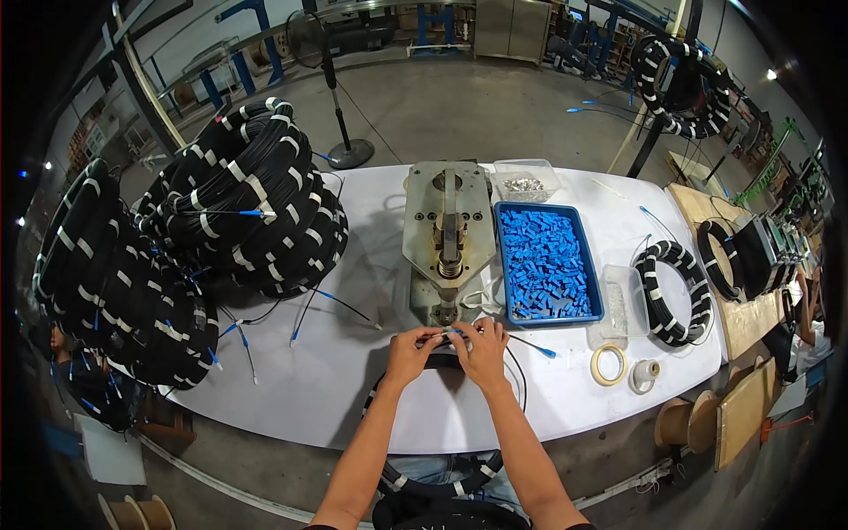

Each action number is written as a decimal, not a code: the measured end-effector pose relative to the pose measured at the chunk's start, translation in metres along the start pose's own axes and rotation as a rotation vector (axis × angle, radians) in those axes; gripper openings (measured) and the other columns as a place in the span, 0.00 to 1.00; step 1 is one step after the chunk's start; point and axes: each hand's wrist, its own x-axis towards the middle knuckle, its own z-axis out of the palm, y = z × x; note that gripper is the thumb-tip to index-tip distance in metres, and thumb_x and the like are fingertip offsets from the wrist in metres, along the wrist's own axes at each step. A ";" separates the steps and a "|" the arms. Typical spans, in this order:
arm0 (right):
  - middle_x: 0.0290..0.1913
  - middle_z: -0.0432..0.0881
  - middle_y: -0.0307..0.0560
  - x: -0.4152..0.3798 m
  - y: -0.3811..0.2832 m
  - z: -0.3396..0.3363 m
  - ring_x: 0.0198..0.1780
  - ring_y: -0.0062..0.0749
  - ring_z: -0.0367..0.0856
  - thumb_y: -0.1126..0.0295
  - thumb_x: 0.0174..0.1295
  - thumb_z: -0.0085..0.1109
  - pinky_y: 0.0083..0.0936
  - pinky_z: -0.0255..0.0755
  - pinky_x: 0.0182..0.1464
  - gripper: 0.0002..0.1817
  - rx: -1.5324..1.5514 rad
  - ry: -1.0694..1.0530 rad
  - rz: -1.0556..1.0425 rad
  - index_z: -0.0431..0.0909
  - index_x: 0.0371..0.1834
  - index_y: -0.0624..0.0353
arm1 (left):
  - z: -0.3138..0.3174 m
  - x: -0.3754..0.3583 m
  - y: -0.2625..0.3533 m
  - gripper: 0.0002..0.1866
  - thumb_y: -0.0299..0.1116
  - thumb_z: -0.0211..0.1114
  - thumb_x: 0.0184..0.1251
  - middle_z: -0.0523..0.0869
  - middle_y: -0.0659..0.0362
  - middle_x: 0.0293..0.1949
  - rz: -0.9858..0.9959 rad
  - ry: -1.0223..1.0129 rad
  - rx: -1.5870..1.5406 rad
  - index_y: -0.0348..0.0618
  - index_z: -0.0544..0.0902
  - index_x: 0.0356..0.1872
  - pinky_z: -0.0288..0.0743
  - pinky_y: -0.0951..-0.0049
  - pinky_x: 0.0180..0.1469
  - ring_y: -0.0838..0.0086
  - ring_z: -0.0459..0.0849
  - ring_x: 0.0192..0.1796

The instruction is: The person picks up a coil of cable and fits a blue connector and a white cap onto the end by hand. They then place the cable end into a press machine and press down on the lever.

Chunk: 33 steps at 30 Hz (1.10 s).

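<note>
At the front foot of a metal bench press [449, 238], my left hand [412, 355] and my right hand [482, 353] meet with fingers pinched close together. Between them runs a thin black cable [521, 341], and a small bit of blue shows at the fingertips. To the right of my right hand, a blue connector [546, 352] ends the cable. The rest of the cable is a coil bound with white tape [459, 488], hanging over the table's front edge by my lap. My fingers hide the exact part gripped.
Tall stacks of taped black cable coils [256, 194] fill the left. Right of the press stand a blue tray of small blue parts [548, 265], a clear box of metal pieces [525, 184], another coil [673, 291] and tape rolls [609, 365]. A fan [351, 153] stands behind.
</note>
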 end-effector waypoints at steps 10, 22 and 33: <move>0.44 0.79 0.40 -0.011 0.015 0.012 0.47 0.44 0.73 0.59 0.67 0.57 0.47 0.59 0.52 0.10 -0.036 0.039 0.169 0.77 0.45 0.50 | 0.004 0.012 0.002 0.08 0.31 0.67 0.65 0.88 0.51 0.32 0.262 0.151 0.239 0.40 0.86 0.41 0.79 0.69 0.37 0.65 0.88 0.32; 0.41 0.74 0.41 -0.012 -0.009 -0.004 0.47 0.42 0.69 0.58 0.66 0.60 0.50 0.57 0.55 0.12 -0.195 0.008 0.188 0.81 0.51 0.43 | 0.010 -0.006 -0.010 0.07 0.31 0.65 0.68 0.88 0.51 0.32 0.237 0.182 0.275 0.40 0.83 0.42 0.80 0.67 0.33 0.62 0.88 0.31; 0.43 0.76 0.44 0.005 0.003 0.008 0.49 0.45 0.70 0.52 0.68 0.55 0.52 0.58 0.53 0.15 -0.122 0.042 0.309 0.83 0.45 0.47 | 0.010 0.020 -0.001 0.09 0.26 0.63 0.69 0.90 0.55 0.32 0.084 0.112 0.113 0.34 0.84 0.46 0.80 0.75 0.36 0.78 0.87 0.33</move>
